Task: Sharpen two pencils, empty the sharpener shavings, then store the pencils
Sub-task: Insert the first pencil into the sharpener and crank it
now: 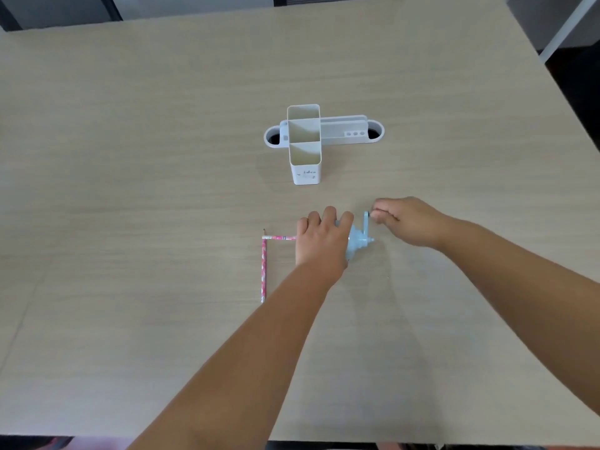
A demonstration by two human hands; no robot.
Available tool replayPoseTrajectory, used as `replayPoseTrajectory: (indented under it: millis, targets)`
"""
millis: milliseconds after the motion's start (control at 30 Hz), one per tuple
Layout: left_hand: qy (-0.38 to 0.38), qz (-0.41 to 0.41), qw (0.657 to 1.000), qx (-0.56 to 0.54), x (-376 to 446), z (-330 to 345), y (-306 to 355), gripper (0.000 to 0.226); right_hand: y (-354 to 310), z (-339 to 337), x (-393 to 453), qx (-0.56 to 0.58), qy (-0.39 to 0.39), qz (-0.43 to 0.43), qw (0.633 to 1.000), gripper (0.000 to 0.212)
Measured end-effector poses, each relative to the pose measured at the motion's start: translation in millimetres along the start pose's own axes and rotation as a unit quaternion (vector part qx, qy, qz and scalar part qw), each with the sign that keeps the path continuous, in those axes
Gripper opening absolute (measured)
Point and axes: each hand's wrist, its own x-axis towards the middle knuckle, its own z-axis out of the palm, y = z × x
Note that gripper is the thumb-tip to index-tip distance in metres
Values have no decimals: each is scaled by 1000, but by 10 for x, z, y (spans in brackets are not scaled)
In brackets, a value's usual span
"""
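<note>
A light blue crank sharpener (356,245) stands on the table, mostly covered by my left hand (319,241), which grips its body from above. My right hand (406,222) pinches the knob of the crank handle (367,219) at the sharpener's right side. One pink patterned pencil (279,237) sticks out horizontally from under my left hand, its other end hidden in the sharpener. A second pink pencil (263,267) lies loose on the table to the left, its sharpened tip pointing away from me.
A white desk organiser (305,157) with several open compartments stands further back on the beige table (130,190), over a white cable grommet tray (376,131). The table's edges show at the far right and near side.
</note>
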Motion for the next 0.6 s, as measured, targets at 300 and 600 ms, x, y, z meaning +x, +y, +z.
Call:
replayPoseTrajectory:
  millis: [300,600]
  targets:
    - [-8,14,1000,-3,-17,2,18,75,194,350,-40,-96,-65,73,991,30]
    - [-7,-5,1000,-7,5,13,34,71,-108,119,-532,-41,-152,-22,987,25]
